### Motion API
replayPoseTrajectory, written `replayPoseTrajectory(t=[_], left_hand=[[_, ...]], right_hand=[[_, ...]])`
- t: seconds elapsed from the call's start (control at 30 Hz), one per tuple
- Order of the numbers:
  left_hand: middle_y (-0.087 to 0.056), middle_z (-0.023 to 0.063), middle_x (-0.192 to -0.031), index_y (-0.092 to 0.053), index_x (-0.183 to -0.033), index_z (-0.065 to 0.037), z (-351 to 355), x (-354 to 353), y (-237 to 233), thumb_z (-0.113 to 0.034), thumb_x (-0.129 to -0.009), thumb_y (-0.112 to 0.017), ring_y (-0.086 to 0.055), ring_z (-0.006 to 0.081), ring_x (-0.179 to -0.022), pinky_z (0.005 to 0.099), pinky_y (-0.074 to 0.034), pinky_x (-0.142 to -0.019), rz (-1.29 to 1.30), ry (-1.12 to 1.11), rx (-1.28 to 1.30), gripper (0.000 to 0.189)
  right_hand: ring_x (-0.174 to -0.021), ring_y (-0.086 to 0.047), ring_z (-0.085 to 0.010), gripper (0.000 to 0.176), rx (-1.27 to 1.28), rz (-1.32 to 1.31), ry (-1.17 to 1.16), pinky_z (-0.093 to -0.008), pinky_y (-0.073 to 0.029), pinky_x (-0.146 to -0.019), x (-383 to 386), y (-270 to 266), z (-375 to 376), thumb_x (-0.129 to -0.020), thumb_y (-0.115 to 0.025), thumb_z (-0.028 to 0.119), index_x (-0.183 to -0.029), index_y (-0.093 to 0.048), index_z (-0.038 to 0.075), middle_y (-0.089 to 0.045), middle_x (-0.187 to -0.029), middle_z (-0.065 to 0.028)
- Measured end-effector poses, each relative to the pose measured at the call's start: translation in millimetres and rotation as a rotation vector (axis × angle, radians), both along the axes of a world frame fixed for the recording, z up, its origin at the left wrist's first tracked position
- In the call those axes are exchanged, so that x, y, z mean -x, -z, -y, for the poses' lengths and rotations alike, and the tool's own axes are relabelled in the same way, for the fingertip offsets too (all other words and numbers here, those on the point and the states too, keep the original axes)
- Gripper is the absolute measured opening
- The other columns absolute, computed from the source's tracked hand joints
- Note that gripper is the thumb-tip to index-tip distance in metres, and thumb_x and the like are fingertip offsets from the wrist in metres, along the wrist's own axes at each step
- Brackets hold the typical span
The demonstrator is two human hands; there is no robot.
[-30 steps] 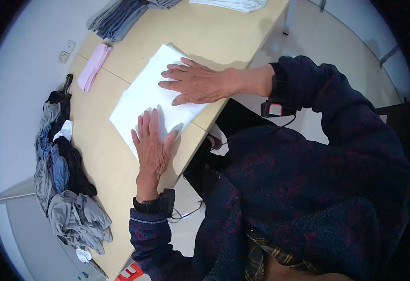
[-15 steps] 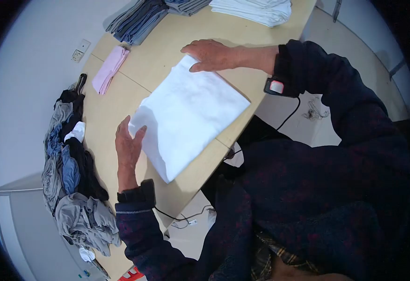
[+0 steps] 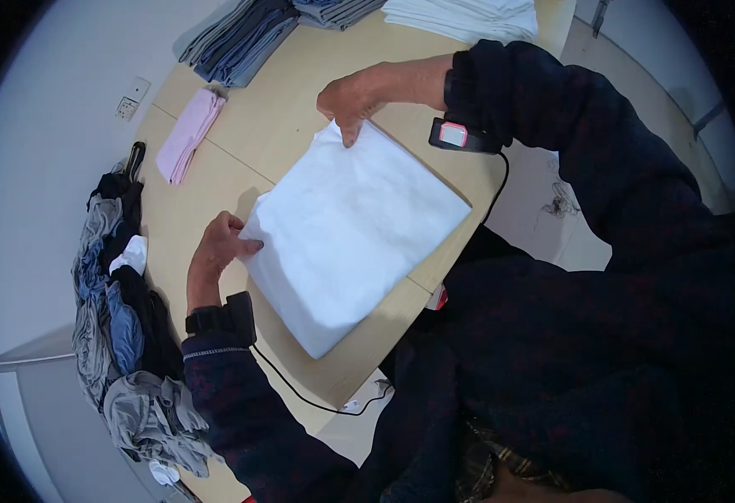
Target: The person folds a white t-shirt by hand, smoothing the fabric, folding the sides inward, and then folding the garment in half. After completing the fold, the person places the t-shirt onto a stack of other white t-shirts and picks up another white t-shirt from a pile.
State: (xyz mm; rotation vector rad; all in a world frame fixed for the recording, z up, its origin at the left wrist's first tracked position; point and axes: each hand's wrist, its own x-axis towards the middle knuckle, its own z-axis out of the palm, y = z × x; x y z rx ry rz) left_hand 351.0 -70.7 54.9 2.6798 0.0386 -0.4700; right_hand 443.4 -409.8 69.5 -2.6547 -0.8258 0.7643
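Observation:
A folded white cloth (image 3: 355,226) lies flat on the wooden table near its front edge, turned like a diamond. At its left corner my left hand (image 3: 220,245) pinches the fabric between thumb and fingers. My right hand (image 3: 353,99) grips the far corner, thumb on top of the cloth and fingers curled at the edge. Both wrists carry black bands with small devices and cables.
The wooden table (image 3: 275,126) holds a folded pink cloth (image 3: 189,134), stacked grey and blue clothes (image 3: 246,42) and a white stack (image 3: 468,18) at the back. Rumpled clothes (image 3: 132,327) line the left edge. A cable (image 3: 309,402) hangs at the front.
Both hands have closed on the cloth's corners, where the fingers were more spread before. The white cloth appears slightly lower and further right in view.

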Motion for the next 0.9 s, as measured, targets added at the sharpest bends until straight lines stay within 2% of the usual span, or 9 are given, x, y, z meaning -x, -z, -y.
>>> replayPoseTrajectory(t=[0.1,0.2,0.3,0.4,0.47,0.6,0.77,0.9], left_hand=[[-0.064,0.0103,-0.084,-0.064,-0.093,0.004,9,-3,-5,-0.012,-0.054,-0.084,-0.060,0.0201,-0.079,0.0319,-0.048,-0.071,-0.019,0.049,-0.073,0.047],[-0.063,0.0083,-0.078,-0.064,-0.084,0.004,13,-3,-5,-0.008,-0.054,-0.080,-0.058,0.0188,-0.074,0.0308,-0.046,-0.067,-0.119,-0.038,0.084,0.036],[-0.064,0.0079,-0.078,-0.065,-0.083,0.004,13,2,-3,-0.006,-0.054,-0.077,-0.058,0.0188,-0.071,0.0308,-0.046,-0.066,-0.063,-0.026,0.094,0.033],[-0.065,0.0081,-0.078,-0.066,-0.086,0.004,21,17,-9,-0.004,-0.056,-0.076,-0.059,0.0193,-0.070,0.0316,-0.047,-0.067,0.011,-0.069,0.131,0.032],[-0.065,0.0078,-0.077,-0.067,-0.086,0.004,21,27,-9,-0.003,-0.058,-0.075,-0.060,0.0184,-0.070,0.0310,-0.047,-0.067,0.088,-0.077,0.214,0.031],[-0.064,0.0053,-0.075,-0.067,-0.087,0.003,25,43,-28,-0.003,-0.061,-0.075,-0.059,0.0147,-0.070,0.0287,-0.047,-0.067,0.128,-0.134,0.378,0.028],[-0.065,0.0015,-0.078,-0.068,-0.087,-0.001,19,61,-91,-0.005,-0.064,-0.076,-0.057,0.0101,-0.069,0.0251,-0.045,-0.065,0.307,-0.065,0.233,0.025],[-0.064,0.0016,-0.077,-0.066,-0.086,-0.003,24,87,-145,-0.002,-0.067,-0.075,-0.056,0.0112,-0.070,0.0258,-0.045,-0.066,0.619,-0.113,0.188,0.021]], right_hand=[[-0.093,-0.060,-0.0299,0.045,-0.035,-0.062,-0.019,-0.0448,-0.048,-0.075,-9,10,-4,-0.070,-0.080,0.022,-0.100,-0.060,-0.005,-0.062,-0.097,-0.0165],[-0.089,-0.060,-0.0290,0.042,-0.214,-0.073,-0.015,-0.0447,-0.047,-0.073,-12,25,-4,-0.070,-0.078,0.020,-0.098,-0.060,-0.005,-0.062,-0.095,-0.0162],[-0.089,-0.062,-0.0297,0.042,-0.058,0.099,-0.132,-0.0434,-0.049,-0.072,3,6,-3,-0.070,-0.077,0.019,-0.100,-0.060,-0.005,-0.064,-0.097,-0.0166],[-0.090,-0.063,-0.0293,0.043,-0.080,0.155,-0.068,-0.0397,-0.051,-0.073,8,11,-4,-0.069,-0.076,0.014,-0.104,-0.061,-0.005,-0.065,-0.097,-0.0165],[-0.089,-0.064,-0.0264,0.041,-0.206,0.054,0.023,-0.0386,-0.052,-0.071,-1,30,0,-0.068,-0.076,0.012,-0.103,-0.062,-0.005,-0.066,-0.095,-0.0151],[-0.089,-0.065,-0.0201,0.039,-0.497,-0.272,0.178,-0.0371,-0.052,-0.071,8,21,16,-0.068,-0.076,0.008,-0.103,-0.063,-0.004,-0.068,-0.094,-0.0117],[-0.089,-0.065,-0.0176,0.036,-0.712,-0.098,0.155,-0.0355,-0.052,-0.074,27,-38,26,-0.070,-0.075,0.008,-0.103,-0.065,-0.001,-0.068,-0.093,-0.0086],[-0.086,-0.065,-0.0202,0.028,-0.857,0.233,0.075,-0.0341,-0.051,-0.075,43,-89,26,-0.074,-0.074,0.011,-0.100,-0.066,0.004,-0.068,-0.094,-0.0075]])
